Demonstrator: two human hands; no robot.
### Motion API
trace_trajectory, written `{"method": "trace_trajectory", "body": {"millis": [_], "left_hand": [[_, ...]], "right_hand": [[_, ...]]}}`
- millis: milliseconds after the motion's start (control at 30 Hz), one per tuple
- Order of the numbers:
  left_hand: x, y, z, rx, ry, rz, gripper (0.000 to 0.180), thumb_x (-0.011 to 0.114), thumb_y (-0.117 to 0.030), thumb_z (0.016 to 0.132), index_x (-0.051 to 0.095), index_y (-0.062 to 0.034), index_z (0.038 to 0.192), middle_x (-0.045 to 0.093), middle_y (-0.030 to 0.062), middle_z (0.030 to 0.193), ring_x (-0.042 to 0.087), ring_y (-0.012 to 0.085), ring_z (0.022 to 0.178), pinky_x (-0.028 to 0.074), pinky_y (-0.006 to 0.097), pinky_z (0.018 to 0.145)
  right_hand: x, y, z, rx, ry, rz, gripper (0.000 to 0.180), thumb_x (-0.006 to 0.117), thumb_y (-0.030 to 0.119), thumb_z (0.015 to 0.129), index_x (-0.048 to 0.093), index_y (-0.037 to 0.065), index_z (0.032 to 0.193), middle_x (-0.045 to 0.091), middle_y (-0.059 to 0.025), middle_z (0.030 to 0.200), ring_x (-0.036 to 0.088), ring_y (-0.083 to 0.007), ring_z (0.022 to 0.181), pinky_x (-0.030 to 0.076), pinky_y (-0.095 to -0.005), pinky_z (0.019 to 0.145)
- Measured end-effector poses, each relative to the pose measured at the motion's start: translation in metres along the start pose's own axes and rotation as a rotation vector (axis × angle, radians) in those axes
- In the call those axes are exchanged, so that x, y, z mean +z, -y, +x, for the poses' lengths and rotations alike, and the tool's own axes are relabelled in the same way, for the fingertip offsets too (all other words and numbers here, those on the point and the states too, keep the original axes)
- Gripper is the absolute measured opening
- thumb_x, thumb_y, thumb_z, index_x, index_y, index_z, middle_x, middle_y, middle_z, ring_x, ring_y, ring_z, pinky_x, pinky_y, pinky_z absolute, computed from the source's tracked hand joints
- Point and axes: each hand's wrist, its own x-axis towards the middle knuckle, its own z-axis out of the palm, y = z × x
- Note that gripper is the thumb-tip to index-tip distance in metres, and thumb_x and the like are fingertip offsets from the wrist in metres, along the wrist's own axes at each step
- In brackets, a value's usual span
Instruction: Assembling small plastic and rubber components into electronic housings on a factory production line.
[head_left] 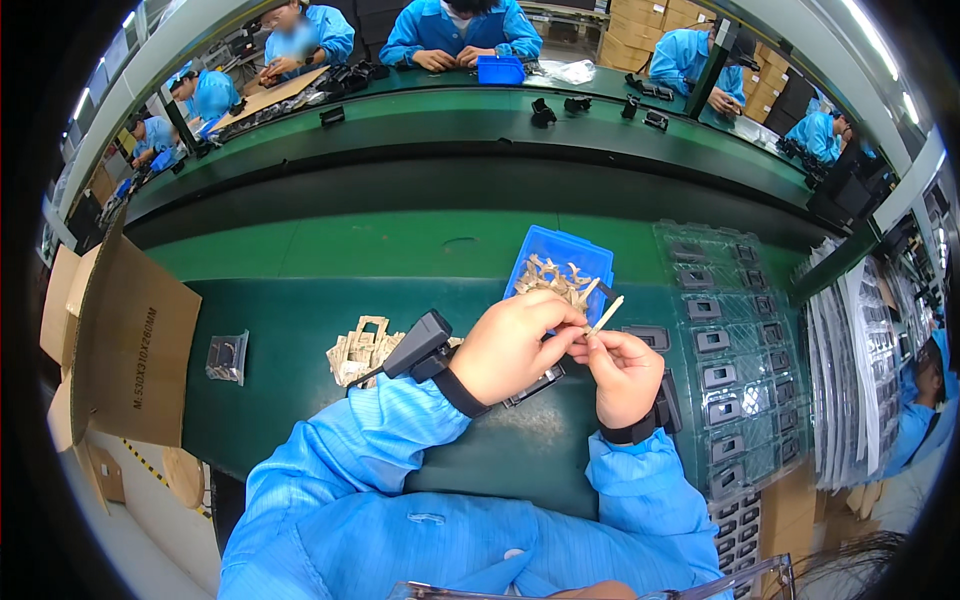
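My left hand (522,338) and my right hand (625,378) meet over the green bench, thumbs and fingers pinched together. Between their fingertips is a thin cream strip (606,315), its upper end sticking up; the fingers hide the rest. Just beyond them stands a blue bin (538,243) holding curled beige scraps (553,278). Left of my left hand lies a pile of flat beige frame-shaped pieces (366,343). A dark part (535,387) lies on the bench below my hands, partly covered. Another dark grey part (650,337) rests past my right hand.
Clear plastic trays (713,372) with rows of dark grey parts lie on the right, beside stacked trays (845,370). A small clear bag (227,358) and an open cardboard box (130,340) are on the left. Several co-workers sit at a far bench (400,90).
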Motion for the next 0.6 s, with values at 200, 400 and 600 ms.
{"method": "trace_trajectory", "body": {"millis": [200,400,600], "left_hand": [[0.006,-0.012,-0.003,0.014,-0.008,0.165,0.012,0.069,-0.004,0.086,0.062,-0.0019,0.096,0.065,0.0129,0.09,0.066,0.0327,0.083,0.053,0.039,0.072],[0.007,-0.008,-0.007,-0.024,-0.001,0.192,0.012,0.066,-0.003,0.087,0.056,-0.0023,0.094,0.058,0.0139,0.095,0.062,0.036,0.088,0.051,0.041,0.074],[0.014,-0.009,-0.007,0.002,-0.005,0.293,0.013,0.061,-0.001,0.088,0.052,-0.0008,0.097,0.056,0.0169,0.097,0.06,0.0386,0.09,0.05,0.044,0.074]], "right_hand": [[-0.005,-0.009,-0.001,-0.077,-0.012,-0.05,0.012,0.062,-0.01,0.09,0.067,-0.008,0.101,0.071,-0.0137,0.096,0.072,-0.0191,0.088,0.059,-0.0287,0.08],[0.003,-0.005,-0.003,-0.07,0.028,-0.011,0.01,0.064,-0.01,0.089,0.067,-0.007,0.099,0.071,-0.013,0.096,0.071,-0.0178,0.088,0.059,-0.0279,0.08],[-0.001,-0.013,-0.001,-0.196,0.048,-0.097,0.01,0.063,-0.01,0.088,0.067,-0.007,0.097,0.071,-0.0124,0.095,0.072,-0.0187,0.089,0.059,-0.0281,0.078]]}}
